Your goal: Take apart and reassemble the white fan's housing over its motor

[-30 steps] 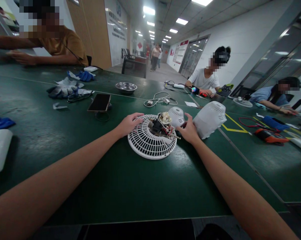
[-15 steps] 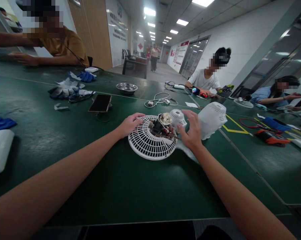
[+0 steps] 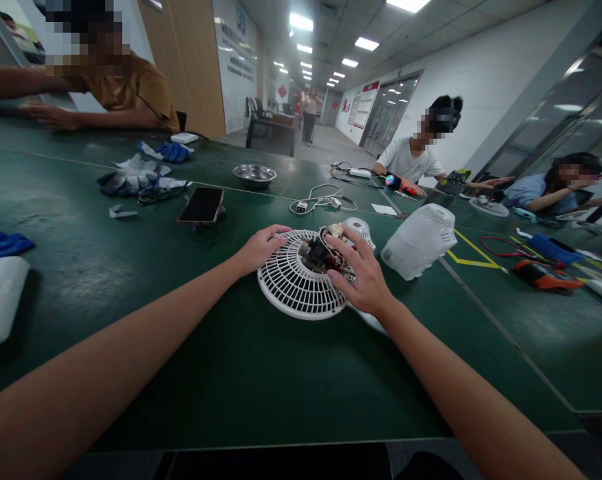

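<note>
A round white fan grille (image 3: 293,293) lies flat on the green table, with a black motor (image 3: 317,255) and its wires exposed at its centre. My left hand (image 3: 261,252) grips the grille's far left rim, fingers over the edge. Over the right side of the motor is my right hand (image 3: 363,273), its fingers apart and curving around the wiring; whether the fingertips touch it is hidden. Behind that hand, a white slotted cover (image 3: 359,227) is partly covered. To the right stands a cloudy white plastic housing (image 3: 415,243) with slots at one end.
Beyond the grille are a white cable (image 3: 308,202), a steel bowl (image 3: 255,175) and a phone (image 3: 201,205). Gloves (image 3: 135,177) lie at the left. An orange multimeter (image 3: 545,275) is on the right. Several people sit around the table.
My right hand has moved left from the white slotted cover to over the motor and wires. My left hand has stayed on the grille's rim.
</note>
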Demonstrator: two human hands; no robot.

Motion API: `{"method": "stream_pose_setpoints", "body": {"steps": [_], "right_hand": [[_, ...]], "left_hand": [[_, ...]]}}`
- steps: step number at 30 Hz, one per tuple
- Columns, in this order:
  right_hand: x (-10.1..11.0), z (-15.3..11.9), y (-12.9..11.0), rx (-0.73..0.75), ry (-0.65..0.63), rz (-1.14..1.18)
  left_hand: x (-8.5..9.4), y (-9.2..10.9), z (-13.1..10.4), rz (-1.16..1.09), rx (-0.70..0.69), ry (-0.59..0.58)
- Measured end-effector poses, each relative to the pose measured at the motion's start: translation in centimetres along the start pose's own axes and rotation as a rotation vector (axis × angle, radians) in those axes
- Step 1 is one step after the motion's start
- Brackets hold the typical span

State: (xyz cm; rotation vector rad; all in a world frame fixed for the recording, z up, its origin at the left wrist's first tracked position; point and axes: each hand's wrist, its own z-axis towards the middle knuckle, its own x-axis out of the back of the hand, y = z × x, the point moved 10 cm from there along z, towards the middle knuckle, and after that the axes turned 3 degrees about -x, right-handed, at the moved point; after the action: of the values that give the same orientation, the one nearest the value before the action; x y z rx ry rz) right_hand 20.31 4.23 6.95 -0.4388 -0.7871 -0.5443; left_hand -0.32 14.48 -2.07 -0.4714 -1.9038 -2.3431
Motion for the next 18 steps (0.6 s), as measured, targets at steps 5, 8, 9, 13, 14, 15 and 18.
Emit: {"method": "stream_pose_setpoints", "body": {"steps": [5,8,9,13,14,15,18], "right_hand": [[0.2,-0.06,0.0,0.014,0.025,0.027],[0.64,-0.07,-0.1,0.032,0.053,0.053],[0.83,-0.06,-0.16,0.035,0.065,0.058],[0.88,0.08,-0.23,0.007,0.062,0.044],[0.74,0.12,-0.17,-0.008,0.051,0.035],[0.61,0.16,-0.1,-0.022,0.041,0.029],[0.45,0.22,0.06,-0.041,0.032,0.032]], "left_hand": [[-0.09,-0.25,0.1,-0.018,0.014,-0.016],[-0.09,-0.35,0.09,-0.024,0.026,-0.017],[-0.08,-0.36,0.06,-0.024,0.031,-0.016],[-0.13,-0.16,-0.16,-0.013,0.046,-0.022],[-0.09,-0.06,-0.23,-0.01,0.047,-0.018],[-0.06,0.04,-0.28,-0.009,0.048,-0.014],[-0.04,0.31,-0.39,-0.011,0.041,-0.009]]}}
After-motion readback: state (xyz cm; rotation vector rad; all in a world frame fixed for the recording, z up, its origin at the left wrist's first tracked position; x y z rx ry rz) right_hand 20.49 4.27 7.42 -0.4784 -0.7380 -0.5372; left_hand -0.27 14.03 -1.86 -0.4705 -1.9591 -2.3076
